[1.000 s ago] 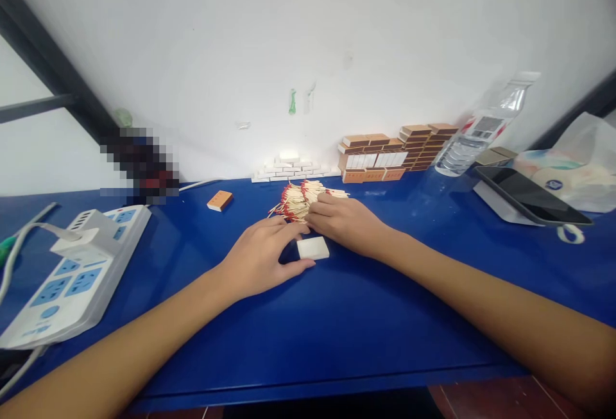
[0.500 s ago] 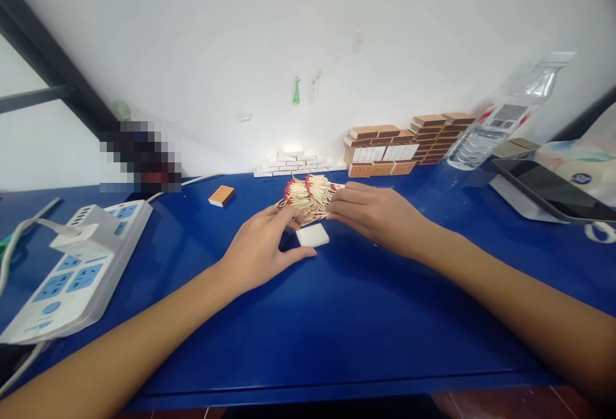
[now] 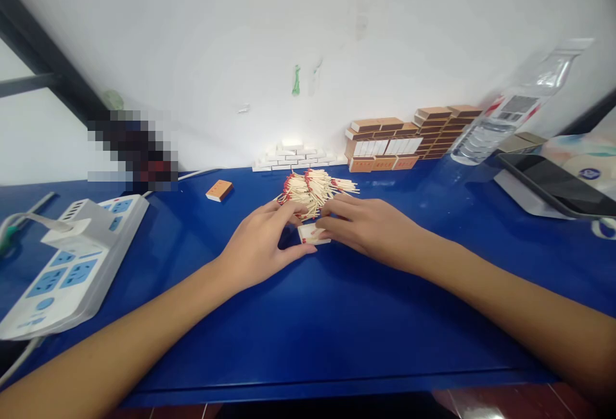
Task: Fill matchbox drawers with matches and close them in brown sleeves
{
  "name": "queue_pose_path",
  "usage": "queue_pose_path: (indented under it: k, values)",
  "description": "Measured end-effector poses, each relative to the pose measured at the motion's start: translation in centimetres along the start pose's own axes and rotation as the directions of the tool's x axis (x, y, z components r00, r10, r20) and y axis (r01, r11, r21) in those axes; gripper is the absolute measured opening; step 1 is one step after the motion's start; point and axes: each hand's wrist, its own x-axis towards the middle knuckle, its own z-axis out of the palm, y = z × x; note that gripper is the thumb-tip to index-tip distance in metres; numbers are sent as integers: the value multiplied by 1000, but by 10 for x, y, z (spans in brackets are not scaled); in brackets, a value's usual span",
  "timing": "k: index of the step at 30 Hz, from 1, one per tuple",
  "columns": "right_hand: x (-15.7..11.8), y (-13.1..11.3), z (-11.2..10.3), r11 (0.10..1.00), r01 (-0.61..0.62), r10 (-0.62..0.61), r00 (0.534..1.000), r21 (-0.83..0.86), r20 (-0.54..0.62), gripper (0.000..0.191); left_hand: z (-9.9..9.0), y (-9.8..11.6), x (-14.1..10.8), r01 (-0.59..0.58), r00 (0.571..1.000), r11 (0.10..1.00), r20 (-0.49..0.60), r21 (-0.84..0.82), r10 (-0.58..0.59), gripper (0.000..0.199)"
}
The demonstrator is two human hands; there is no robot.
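A small white matchbox tray (image 3: pixel 308 234) lies on the blue table, with a few red match heads showing at its left end. My left hand (image 3: pixel 257 242) is at the tray's left side, thumb and fingers spread around it. Over the tray's right part, my right hand (image 3: pixel 366 226) has its fingers pinched together on matches that they largely hide. Just behind both hands is a heap of red-tipped matches (image 3: pixel 308 189), with some sticking out to the right.
White trays (image 3: pixel 291 157) and brown matchboxes (image 3: pixel 382 162) are stacked along the wall. An orange matchbox (image 3: pixel 219 190) and a power strip (image 3: pixel 81 265) are left. A bottle (image 3: pixel 510 111) and a phone (image 3: pixel 553 181) stand or rest right.
My right hand has moved from the match heap toward me, onto the white tray. Match heads now show in the tray. My left hand has barely moved.
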Motion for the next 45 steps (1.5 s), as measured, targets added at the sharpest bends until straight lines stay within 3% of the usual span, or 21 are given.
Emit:
queue_pose_path:
  k: [7,18,28,41,45]
  values:
    - [-8,10,-4,973,-155,158,987,170,-3,25,0,0,0,-16,1000,1000,-2,12,16,51]
    - [-6,1,4,969,-114,119,993,217,-9,28,-1,0,-1,-66,998,998,-24,26,66,56]
    - [-2,-12,5,856,-210,214,976,472,45,21,-1,0,-2,-117,993,993,10,-12,117,57]
    - [-1,-16,-10,770,-370,314,929,519,196,13,0,3,-2,-175,984,985,-20,-10,174,53]
    - [1,-18,-11,737,-348,282,937,579,205,24,0,4,-2,-176,984,984,-15,-22,176,51]
